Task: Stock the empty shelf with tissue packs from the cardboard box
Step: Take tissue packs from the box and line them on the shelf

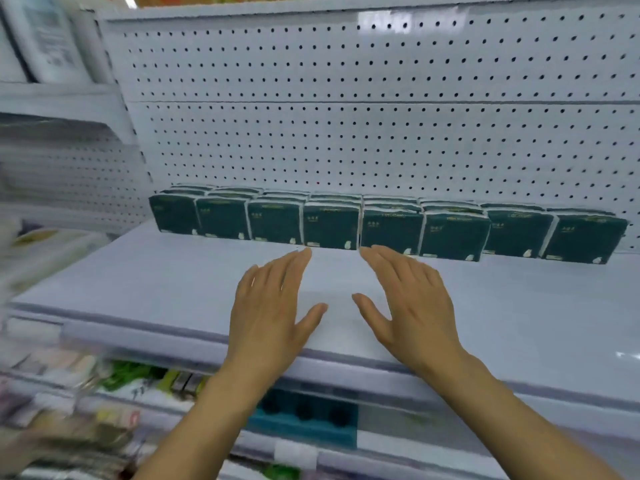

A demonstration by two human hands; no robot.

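Tissue packs (388,226) are standing in rows along the shelf (173,282) back. Both hands, left (273,306) and right (412,303), are hovering flat, fingers straight, holding nothing.

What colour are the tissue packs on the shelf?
Dark green with white edges, seen clearly in the head view: tissue packs lined along the back of the white shelf.

No text can be read with any certainty. The dark green tissue packs (330,225), standing in a row on the shelf (173,282) just beyond the fingertips of both hands, carry pale printing on their faces and a small white figure at the lower corner, but the characters are too small and blurred to make out. A white notice (52,39) up and to the left of the hands bears grey printing, also blurred beyond reading.
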